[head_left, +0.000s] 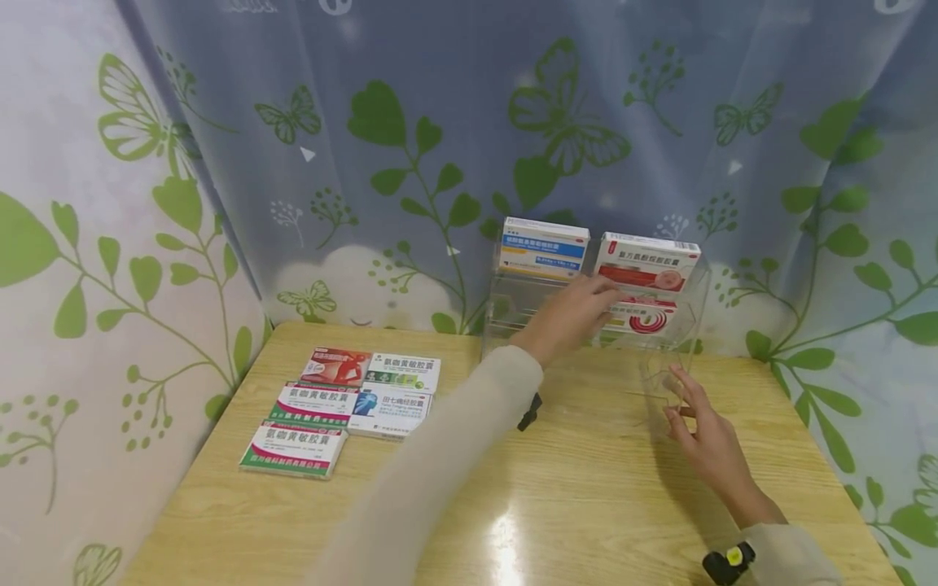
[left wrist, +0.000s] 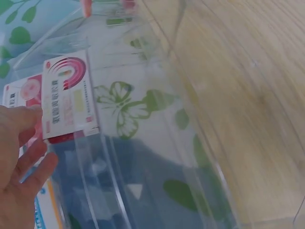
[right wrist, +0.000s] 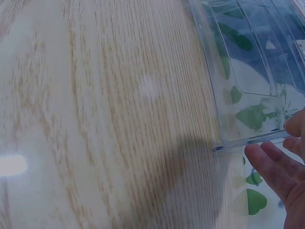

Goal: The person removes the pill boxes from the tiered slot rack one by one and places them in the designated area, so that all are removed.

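Observation:
A clear display stand (head_left: 506,308) with tiers stands at the back of the table. My left hand (head_left: 572,316) reaches across its front, fingers loosely bent. In the left wrist view those fingertips lie right at the edge of a white medicine box with red rings (left wrist: 69,98), which sits in a lower tier. Behind it, partly covered, stands a white and red medicine box (head_left: 648,264). A blue and white medicine box (head_left: 544,248) is on the upper tier, left. My right hand (head_left: 711,443) holds the stand's right end, its digits on both sides of the panel edge (right wrist: 231,144).
Flat on the table's left lie several medicine boxes: a red one (head_left: 335,366), white and green ones (head_left: 401,371), a white and blue one (head_left: 388,413). A patterned curtain (head_left: 440,122) hangs close behind the stand. The wooden table (head_left: 586,488) extends toward me.

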`<action>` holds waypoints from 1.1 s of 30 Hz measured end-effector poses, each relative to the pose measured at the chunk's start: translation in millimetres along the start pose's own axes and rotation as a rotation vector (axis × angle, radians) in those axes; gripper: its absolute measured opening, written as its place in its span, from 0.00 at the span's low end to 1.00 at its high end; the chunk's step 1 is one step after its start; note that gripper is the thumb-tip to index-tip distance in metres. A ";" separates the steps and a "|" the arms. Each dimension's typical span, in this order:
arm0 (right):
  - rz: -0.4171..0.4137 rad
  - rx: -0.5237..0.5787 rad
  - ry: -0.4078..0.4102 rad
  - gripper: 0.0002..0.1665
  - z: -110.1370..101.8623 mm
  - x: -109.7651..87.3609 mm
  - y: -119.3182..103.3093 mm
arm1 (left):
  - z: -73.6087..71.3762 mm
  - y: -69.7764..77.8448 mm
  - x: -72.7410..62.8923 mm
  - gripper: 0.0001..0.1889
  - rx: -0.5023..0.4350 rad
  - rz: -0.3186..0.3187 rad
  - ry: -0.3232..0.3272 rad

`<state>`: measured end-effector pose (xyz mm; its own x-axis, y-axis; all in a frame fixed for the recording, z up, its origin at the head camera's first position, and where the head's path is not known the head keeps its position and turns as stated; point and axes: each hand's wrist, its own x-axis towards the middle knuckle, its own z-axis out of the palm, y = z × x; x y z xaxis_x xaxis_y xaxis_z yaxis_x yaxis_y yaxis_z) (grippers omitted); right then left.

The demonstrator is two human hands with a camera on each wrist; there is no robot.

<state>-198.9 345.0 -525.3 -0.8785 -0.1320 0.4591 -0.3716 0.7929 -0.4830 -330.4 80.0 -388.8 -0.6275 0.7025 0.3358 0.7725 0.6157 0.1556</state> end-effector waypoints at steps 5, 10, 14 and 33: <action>0.001 -0.006 0.001 0.47 -0.2 -1.0 1.3 | 8.9 4.1 0.9 0.22 0.087 -0.033 0.009; 0.018 -0.004 -0.002 0.48 0.2 -1.1 1.7 | 14.0 4.1 -0.4 0.19 0.048 -0.055 0.070; 0.019 -0.001 -0.006 0.48 0.9 -0.6 1.2 | 16.0 2.0 -2.6 0.21 -0.010 -0.079 0.080; 0.021 0.013 -0.010 0.47 -0.2 -1.8 0.1 | -42.1 -26.7 -51.3 0.12 -0.332 -0.055 0.350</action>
<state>-197.3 345.4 -526.1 -0.8893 -0.1215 0.4408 -0.3565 0.7880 -0.5020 -314.7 12.5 -371.1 -0.6416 0.4752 0.6021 0.7644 0.4609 0.4508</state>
